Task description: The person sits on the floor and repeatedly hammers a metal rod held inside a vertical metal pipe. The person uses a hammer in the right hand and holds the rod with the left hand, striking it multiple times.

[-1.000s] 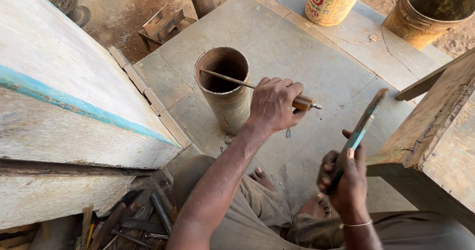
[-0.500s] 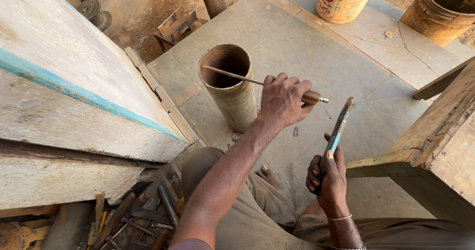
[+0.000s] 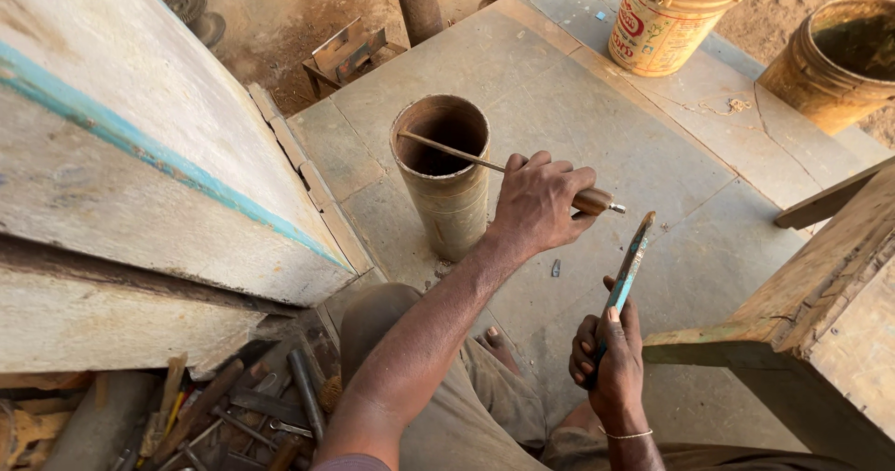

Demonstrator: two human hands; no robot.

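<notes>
Left hand (image 3: 539, 202) was clenched around a wooden-handled tool (image 3: 503, 167), knuckles up, grasping the handle near its brown butt end; the thin shaft ran up-left across the mouth of the pipe (image 3: 446, 177) and its tip rested on the far rim. Pipe stood upright on the concrete slab (image 3: 578, 89), open end up, dark inside, just left of the hand. Right hand (image 3: 608, 364) gripped the lower end of a flat blue-and-rust file (image 3: 626, 273), held near upright, tip pointing up toward the tool's butt but apart from it. A small metal bit (image 3: 556, 268) lay on the slab between the two hands. Person's knee (image 3: 373, 317) sat below the pipe, toes (image 3: 492, 339) showing beside it. Two yellow buckets (image 3: 667, 19) stood at top right, well apart from the hands. Wooden plank (image 3: 140, 154) with a blue stripe leaned at left; loose tools (image 3: 242, 410) piled at bottom left. Wooden bench (image 3: 820, 312) at right
</notes>
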